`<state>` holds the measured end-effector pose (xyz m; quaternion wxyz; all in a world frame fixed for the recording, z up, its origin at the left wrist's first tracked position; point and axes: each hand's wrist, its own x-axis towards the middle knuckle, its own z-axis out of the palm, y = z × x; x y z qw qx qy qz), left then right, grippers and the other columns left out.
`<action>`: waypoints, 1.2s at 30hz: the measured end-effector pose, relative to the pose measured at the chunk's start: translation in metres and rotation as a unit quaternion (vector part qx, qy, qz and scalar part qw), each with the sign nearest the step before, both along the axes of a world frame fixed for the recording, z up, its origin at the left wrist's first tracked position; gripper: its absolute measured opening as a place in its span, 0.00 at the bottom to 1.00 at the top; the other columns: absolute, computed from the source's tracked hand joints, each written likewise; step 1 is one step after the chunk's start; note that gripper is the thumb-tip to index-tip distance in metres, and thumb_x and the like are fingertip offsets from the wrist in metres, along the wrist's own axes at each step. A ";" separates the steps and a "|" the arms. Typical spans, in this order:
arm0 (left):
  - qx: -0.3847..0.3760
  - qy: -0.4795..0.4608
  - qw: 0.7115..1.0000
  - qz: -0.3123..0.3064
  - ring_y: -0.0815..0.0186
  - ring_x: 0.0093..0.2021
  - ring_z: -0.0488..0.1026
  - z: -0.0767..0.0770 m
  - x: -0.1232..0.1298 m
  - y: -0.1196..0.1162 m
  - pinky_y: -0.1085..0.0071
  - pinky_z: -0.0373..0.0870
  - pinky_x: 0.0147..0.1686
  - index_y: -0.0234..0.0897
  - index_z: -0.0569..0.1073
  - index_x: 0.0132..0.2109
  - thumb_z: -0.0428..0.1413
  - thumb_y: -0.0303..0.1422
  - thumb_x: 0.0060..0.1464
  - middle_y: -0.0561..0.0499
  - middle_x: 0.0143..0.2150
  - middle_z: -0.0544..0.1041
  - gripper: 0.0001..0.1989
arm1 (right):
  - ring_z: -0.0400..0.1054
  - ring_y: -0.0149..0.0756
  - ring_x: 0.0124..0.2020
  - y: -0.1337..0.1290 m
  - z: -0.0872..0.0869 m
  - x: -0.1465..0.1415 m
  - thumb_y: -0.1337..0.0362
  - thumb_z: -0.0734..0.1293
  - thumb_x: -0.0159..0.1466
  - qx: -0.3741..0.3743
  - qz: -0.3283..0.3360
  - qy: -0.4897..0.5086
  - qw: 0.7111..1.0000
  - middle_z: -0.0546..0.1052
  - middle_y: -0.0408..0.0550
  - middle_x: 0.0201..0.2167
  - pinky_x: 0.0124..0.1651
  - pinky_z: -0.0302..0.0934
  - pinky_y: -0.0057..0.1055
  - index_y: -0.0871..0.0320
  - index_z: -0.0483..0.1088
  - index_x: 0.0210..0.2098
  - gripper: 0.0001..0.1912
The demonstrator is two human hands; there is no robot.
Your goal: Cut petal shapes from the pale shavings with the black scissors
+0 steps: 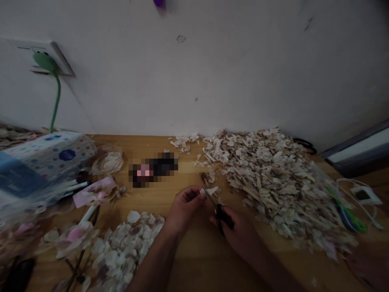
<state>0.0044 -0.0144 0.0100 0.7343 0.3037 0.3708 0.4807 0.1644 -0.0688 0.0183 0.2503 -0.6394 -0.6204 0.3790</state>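
My left hand (187, 202) pinches a small pale, petal-like piece (212, 190) between thumb and fingers over the middle of the wooden table. In my right hand (235, 227) are black-handled scissors (219, 213), my fingers through the handles. Their blades reach up and left to the pale piece, close to my left fingertips. To the left of my left forearm lies a pile of rounded pale pieces (127, 245). A large heap of thin, ragged pale scraps (264, 178) spreads to the right of my right hand.
A tissue pack (69, 150) stands at the left, beside pens (73, 187) and a clear round dish (107, 160). Pinkish artificial flowers (75, 235) lie front left. White cable (361, 198) crosses the right side. A green plug (45, 61) sits in the wall socket.
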 end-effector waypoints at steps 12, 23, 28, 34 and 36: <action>0.014 -0.016 1.000 0.014 0.74 0.24 0.64 -0.009 0.003 -0.001 0.77 0.60 0.27 0.34 0.74 0.29 0.65 0.36 0.44 0.54 0.22 0.71 0.10 | 0.64 0.33 0.25 0.000 0.002 -0.001 0.56 0.64 0.60 -0.009 0.012 -0.009 1.000 0.68 0.40 0.21 0.27 0.54 0.26 0.56 0.64 0.26 0.11; 0.036 0.071 0.997 -0.016 0.74 0.23 0.62 0.001 -0.007 0.002 0.77 0.57 0.25 0.33 0.73 0.28 0.65 0.41 0.42 0.55 0.22 0.69 0.15 | 0.66 0.34 0.27 -0.001 0.006 0.003 0.60 0.64 0.60 -0.016 0.032 -0.003 0.999 0.73 0.42 0.24 0.29 0.57 0.26 0.56 0.67 0.30 0.07; 0.031 0.049 0.998 -0.032 0.75 0.25 0.63 0.001 -0.009 0.001 0.78 0.58 0.27 0.33 0.74 0.31 0.65 0.38 0.44 0.55 0.24 0.70 0.13 | 0.67 0.35 0.27 0.000 0.006 0.003 0.58 0.64 0.60 -0.007 0.023 -0.006 1.000 0.73 0.42 0.24 0.29 0.57 0.26 0.56 0.67 0.29 0.09; -0.041 -0.082 0.995 -0.026 0.74 0.25 0.67 0.001 0.007 -0.008 0.77 0.63 0.27 0.34 0.74 0.33 0.64 0.36 0.46 0.54 0.26 0.72 0.11 | 0.68 0.36 0.29 -0.001 0.000 0.004 0.58 0.63 0.61 -0.008 0.016 0.007 1.000 0.74 0.43 0.26 0.31 0.59 0.27 0.56 0.67 0.30 0.09; -0.050 -0.104 0.993 -0.004 0.73 0.24 0.67 -0.001 0.013 -0.010 0.77 0.64 0.27 0.34 0.73 0.33 0.64 0.35 0.46 0.54 0.25 0.72 0.10 | 0.69 0.37 0.30 -0.001 -0.001 0.004 0.57 0.63 0.61 -0.008 0.012 0.010 1.000 0.74 0.43 0.26 0.32 0.59 0.28 0.56 0.67 0.31 0.09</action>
